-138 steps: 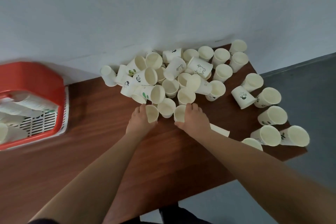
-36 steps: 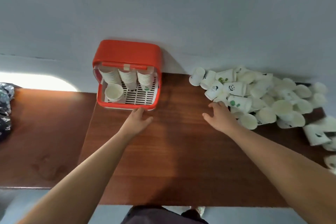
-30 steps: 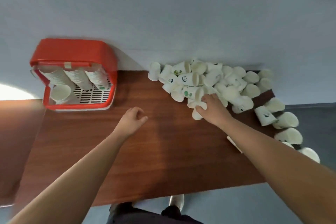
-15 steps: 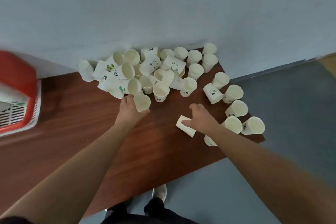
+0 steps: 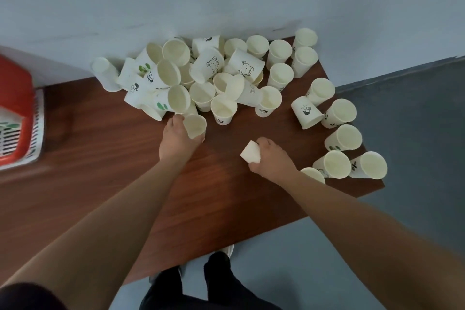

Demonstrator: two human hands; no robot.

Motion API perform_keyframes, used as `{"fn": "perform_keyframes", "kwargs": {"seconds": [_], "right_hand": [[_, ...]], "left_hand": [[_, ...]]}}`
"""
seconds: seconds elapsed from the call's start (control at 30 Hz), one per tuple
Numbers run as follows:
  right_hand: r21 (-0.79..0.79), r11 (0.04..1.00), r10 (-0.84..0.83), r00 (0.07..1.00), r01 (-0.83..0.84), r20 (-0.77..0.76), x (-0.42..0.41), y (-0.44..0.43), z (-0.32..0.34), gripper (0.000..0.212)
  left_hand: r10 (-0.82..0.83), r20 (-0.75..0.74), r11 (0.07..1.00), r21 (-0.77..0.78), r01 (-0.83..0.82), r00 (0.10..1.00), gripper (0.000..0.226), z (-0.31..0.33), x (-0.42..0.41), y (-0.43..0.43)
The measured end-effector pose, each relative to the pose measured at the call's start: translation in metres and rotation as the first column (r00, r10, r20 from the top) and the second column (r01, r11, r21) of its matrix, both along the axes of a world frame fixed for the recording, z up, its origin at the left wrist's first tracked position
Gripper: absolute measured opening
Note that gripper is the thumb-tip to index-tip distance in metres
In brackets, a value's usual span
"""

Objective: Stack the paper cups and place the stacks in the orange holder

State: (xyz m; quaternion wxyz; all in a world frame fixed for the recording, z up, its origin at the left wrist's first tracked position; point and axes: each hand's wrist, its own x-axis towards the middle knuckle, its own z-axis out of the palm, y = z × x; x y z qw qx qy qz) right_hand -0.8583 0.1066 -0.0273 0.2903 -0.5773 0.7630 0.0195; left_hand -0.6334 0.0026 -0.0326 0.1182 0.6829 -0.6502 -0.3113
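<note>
Left grip [image 5: 180,139] was curled round 1 upright paper cup [image 5: 194,125], mouth up, at the near edge of the loose pile of cups [image 5: 201,78] in the upper centre of the frame. Right grip [image 5: 273,158] held a 2nd cup [image 5: 250,153] tipped over, base pointing to the upper left, just right of centre over the table [image 5: 113,158]. Whether that cup touched the wood could not be told. The orange holder [image 5: 15,108] sat at the far left edge, cut off by the frame, well apart from both grips. More single cups [image 5: 342,138] stood along the right end of the table.

Judgement: the cups looked thin-walled, very light and easy to crush. They were probably best held at mid-wall with a light squeeze, or just under the rolled rim, likely the stiffest part. A hard squeeze would likely pull the mouth oval and jam the nesting. Being so light, neighbouring cups would topple at a brush of the wrist.
</note>
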Motion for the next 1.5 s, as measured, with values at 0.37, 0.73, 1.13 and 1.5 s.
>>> {"fn": "perform_keyframes", "kwargs": {"seconds": [0.37, 0.73, 1.13, 1.5], "right_hand": [[-0.117, 0.963, 0.263, 0.931, -0.241, 0.252, 0.079, -0.066, 0.096, 0.069], [-0.153, 0.853, 0.519, 0.841, -0.499, 0.151, 0.26, -0.118, 0.157, 0.083], [-0.313, 0.849, 0.518, 0.786, -0.425, 0.337, 0.476, -0.141, 0.156, 0.064], [-0.163, 0.771, 0.631, 0.772, -0.615, 0.072, 0.577, -0.207, 0.131, 0.072]], "left_hand": [[0.14, -0.167, 0.989, -0.02, -0.145, 0.976, 0.073, 0.058, 0.095, 0.036], [0.372, -0.14, 0.901, -0.181, -0.393, 0.918, 0.079, 0.121, 0.299, 0.059], [0.485, -0.247, 0.811, -0.23, -0.537, 0.839, 0.066, 0.126, 0.505, 0.048], [0.382, -0.235, 0.885, -0.185, -0.427, 0.894, 0.078, 0.091, 0.578, -0.043]]}}
